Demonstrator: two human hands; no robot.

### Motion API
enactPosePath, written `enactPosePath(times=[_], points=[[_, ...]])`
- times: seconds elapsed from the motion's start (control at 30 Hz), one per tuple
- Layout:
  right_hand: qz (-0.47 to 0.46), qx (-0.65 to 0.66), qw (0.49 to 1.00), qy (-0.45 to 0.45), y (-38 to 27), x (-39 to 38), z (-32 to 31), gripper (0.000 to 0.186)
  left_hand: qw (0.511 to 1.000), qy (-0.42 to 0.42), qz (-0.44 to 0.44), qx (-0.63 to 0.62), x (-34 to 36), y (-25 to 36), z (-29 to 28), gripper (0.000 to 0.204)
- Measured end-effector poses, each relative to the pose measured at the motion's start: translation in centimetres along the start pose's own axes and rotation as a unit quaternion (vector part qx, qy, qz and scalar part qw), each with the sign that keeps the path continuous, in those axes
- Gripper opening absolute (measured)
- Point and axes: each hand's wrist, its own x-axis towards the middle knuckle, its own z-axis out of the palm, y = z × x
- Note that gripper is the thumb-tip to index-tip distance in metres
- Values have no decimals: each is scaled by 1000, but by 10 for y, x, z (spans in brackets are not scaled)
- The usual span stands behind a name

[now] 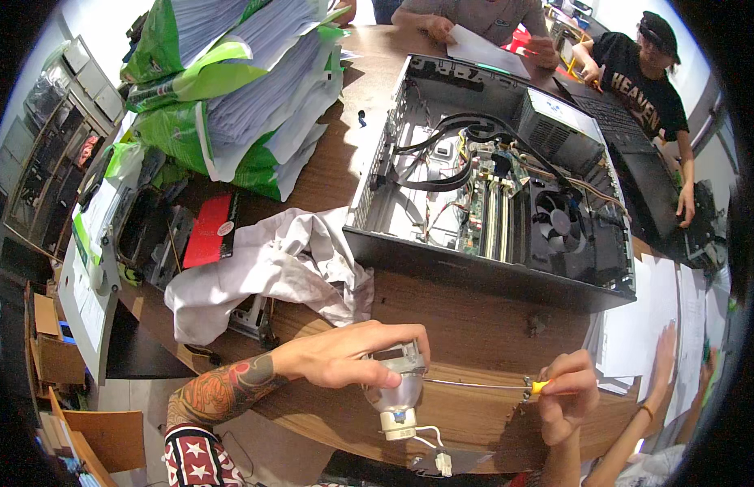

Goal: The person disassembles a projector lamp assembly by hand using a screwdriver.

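Note:
My left hand reaches in from the lower left, fingers closed around a projector lamp. The lamp has a glass reflector, a cream base and a short white wire ending in a white connector. Its base points down, above the table edge. In my right hand is a screwdriver, pinched by its yellow handle. The thin metal shaft points left, and its tip meets the lamp's side near my left fingers; whether it touches cannot be made out. Small dark bits lie on the table below the shaft.
An opened computer case stands beyond my hands. Left of it are a white cloth, a red box and stacked paper reams. Papers and another person's hand are at right. People sit across the table.

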Motion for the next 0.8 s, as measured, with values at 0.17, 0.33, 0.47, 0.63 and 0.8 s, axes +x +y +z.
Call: enactPosePath(times=[0.17, 0.33, 0.47, 0.63, 0.8], points=[[-1, -9, 1000, 1, 0, 0, -1, 17, 1000, 1, 14, 25, 3, -1, 0, 64], [-9, -13, 1000, 1, -1, 2, 0, 17, 1000, -5, 12, 26, 4, -3, 0, 65], [-11, -3, 1000, 3, 0, 0, 0, 18, 1000, -6, 9, 25, 3, -4, 0, 64], [-15, 9, 1000, 8, 1, -2, 1, 18, 999, -20, 5, 27, 3, -3, -1, 61], [-11, 18, 1000, 2, 1, -2, 2, 17, 999, -32, 10, 22, 2, -7, -1, 58]])
